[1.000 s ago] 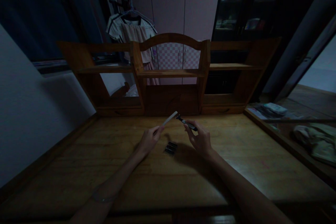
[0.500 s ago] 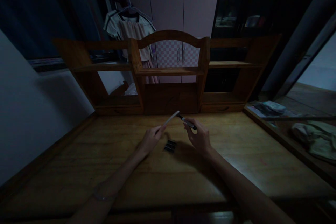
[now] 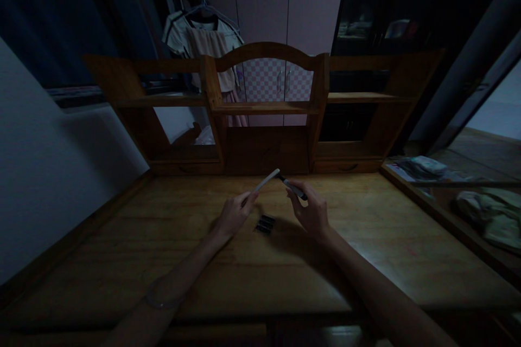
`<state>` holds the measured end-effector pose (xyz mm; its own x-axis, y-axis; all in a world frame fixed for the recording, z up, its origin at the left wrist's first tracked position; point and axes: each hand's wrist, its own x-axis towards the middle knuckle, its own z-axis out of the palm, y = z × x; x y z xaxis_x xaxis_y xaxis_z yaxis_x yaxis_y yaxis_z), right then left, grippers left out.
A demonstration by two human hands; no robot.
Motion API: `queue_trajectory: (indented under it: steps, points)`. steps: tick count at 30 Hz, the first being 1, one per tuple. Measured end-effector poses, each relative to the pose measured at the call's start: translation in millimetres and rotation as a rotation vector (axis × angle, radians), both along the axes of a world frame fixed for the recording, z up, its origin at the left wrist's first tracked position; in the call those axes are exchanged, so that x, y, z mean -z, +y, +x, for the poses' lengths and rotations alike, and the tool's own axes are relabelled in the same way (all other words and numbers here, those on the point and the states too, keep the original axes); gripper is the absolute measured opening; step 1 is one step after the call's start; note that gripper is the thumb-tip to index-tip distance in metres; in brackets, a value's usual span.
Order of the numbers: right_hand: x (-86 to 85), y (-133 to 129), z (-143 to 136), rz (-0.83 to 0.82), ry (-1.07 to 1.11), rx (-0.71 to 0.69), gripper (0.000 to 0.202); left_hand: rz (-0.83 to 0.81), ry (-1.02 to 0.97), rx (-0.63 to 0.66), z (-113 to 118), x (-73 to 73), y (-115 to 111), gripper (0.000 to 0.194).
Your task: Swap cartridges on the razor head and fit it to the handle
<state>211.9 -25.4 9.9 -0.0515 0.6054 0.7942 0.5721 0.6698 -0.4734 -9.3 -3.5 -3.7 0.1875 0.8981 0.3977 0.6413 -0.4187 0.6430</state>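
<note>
My left hand (image 3: 235, 214) is closed around the lower end of a slim white stick (image 3: 267, 178), which slants up to the right above the desk. Pinched in the fingers of my right hand (image 3: 312, 212) is a slim tool with a grey and black handle (image 3: 293, 188); its narrow dark tip points up-left. The tool's tip sits right by the upper end of the stick, and I cannot tell whether they touch. Below and between the hands, a small pack of several dark strips (image 3: 265, 224) lies on the desk. Dim light hides finer detail.
The wooden desk (image 3: 163, 260) carries a shelf unit (image 3: 264, 110) along its back edge. A wall (image 3: 49, 173) borders the left side. To the right, beyond the desk's raised edge, lie a plastic-wrapped item (image 3: 427, 165) and a pale cloth bag (image 3: 494, 217).
Both hands keep their grips, with the stick and the tool's tip still close together. The view has shifted slightly; little else differs.
</note>
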Motion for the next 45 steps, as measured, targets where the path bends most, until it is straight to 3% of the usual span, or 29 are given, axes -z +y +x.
queue_trajectory:
  steps: [2,10,16,21,27,31,34,40,45]
  points:
    - [1.2,1,0,0.001,-0.008,0.001,0.018,-0.018,0.031,0.008,3,1.7,0,0.047]
    - [-0.1,1,1,0.01,0.013,-0.008,0.017,0.028,-0.004,-0.16,-7,4.7,7,0.049]
    - [2.8,2,1,0.033,0.036,-0.002,0.016,0.02,0.054,-0.026,5,3.5,-1,0.044]
    - [0.6,1,2,0.035,0.038,0.004,0.015,0.015,0.04,-0.138,1,4.7,3,0.045]
    - [-1.8,2,4,0.067,0.043,0.038,0.016,0.01,0.048,-0.046,7,2.5,-2,0.048]
    - [-2.7,3,5,0.085,0.038,0.046,0.016,-0.046,0.058,-0.099,4,2.8,1,0.048]
    - [-3.3,3,5,0.083,0.048,0.051,0.016,0.017,0.02,-0.125,-1,0.5,2,0.049]
    - [-0.6,3,3,0.063,0.071,0.042,0.017,0.007,0.014,0.006,7,0.3,-3,0.047]
    - [-0.7,3,2,0.073,0.066,0.04,0.019,-0.002,0.0,-0.077,5,2.6,0,0.047]
